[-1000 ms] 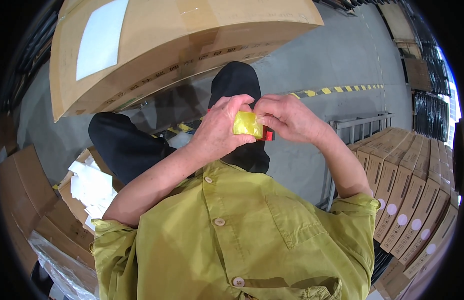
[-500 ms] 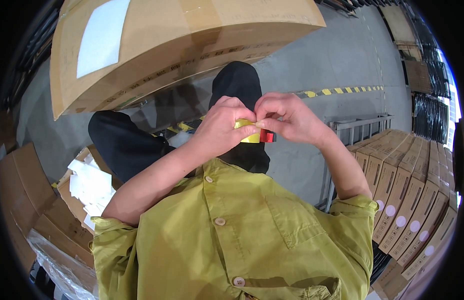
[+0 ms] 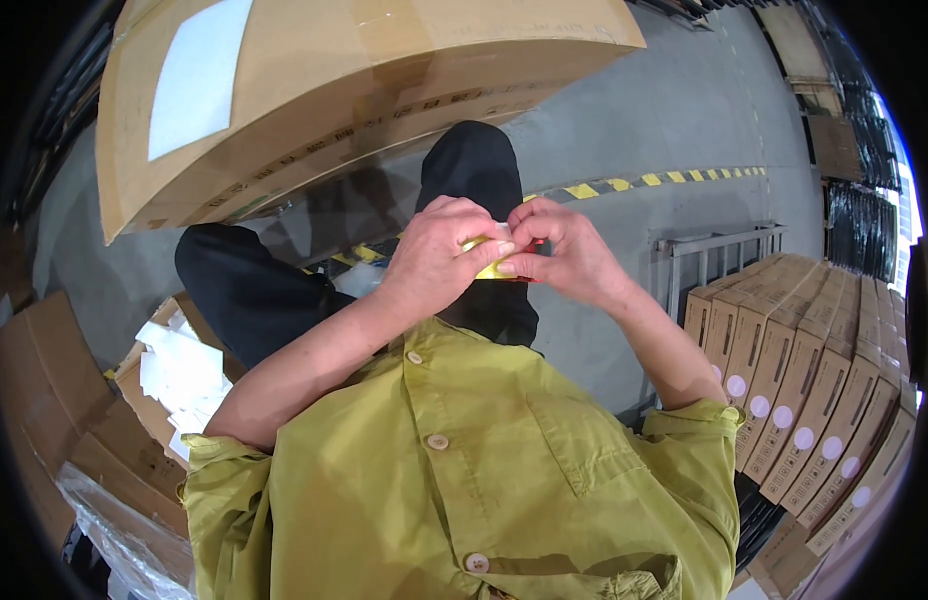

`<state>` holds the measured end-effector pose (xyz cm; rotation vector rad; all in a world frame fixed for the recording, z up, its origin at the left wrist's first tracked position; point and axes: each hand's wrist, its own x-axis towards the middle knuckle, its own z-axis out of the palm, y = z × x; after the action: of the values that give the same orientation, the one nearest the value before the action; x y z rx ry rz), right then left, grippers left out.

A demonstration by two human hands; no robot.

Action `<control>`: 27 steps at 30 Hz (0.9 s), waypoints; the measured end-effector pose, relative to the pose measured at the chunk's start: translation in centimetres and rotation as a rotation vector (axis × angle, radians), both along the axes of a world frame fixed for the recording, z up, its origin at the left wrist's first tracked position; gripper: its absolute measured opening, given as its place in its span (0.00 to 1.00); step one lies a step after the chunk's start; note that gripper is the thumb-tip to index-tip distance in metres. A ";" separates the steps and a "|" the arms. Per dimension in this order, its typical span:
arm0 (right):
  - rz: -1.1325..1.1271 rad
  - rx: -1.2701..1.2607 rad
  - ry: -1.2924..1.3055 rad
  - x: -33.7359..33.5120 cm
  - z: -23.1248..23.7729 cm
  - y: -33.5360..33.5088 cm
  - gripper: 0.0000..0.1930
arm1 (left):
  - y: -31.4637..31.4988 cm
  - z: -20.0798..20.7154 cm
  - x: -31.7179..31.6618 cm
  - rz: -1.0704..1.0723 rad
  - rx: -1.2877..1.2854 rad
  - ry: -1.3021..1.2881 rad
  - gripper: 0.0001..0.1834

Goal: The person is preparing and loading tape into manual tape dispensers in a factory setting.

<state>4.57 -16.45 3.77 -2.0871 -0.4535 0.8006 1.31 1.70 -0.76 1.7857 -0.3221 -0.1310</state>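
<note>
In front of my knees, both my hands close on a small, glossy yellow-and-red item (image 3: 491,271). Its exact kind cannot be made out, since fingers cover most of it. My left hand (image 3: 439,250) grips the yellow part, thumb on top. The fingers of my right hand (image 3: 572,255) are pinched against its right side, the thumb on the yellow surface. A small whitish bit shows between the fingertips, and a sliver of red shows by the right thumb.
A large cardboard box (image 3: 384,110) with a white sheet (image 3: 199,80) stands ahead. An open carton (image 3: 144,375) holding white pieces (image 3: 184,370) sits at left. On the right are stacked brown cartons (image 3: 784,360) and a grey metal frame (image 3: 719,245). Yellow-black tape (image 3: 644,181) marks the floor.
My right hand has moved left over the item, its fingers now curled closer to my left hand. Less of the yellow and red parts shows than before.
</note>
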 end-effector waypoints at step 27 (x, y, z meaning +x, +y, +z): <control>-0.102 0.179 0.344 1.6 -1.5 -0.5 0.03 | 1.0 0.5 -1.1 -0.153 0.151 -0.118 0.35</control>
<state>6.18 -16.99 2.23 -1.7490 -0.2197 0.9961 0.22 2.65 -0.26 1.9216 -0.5463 -0.1616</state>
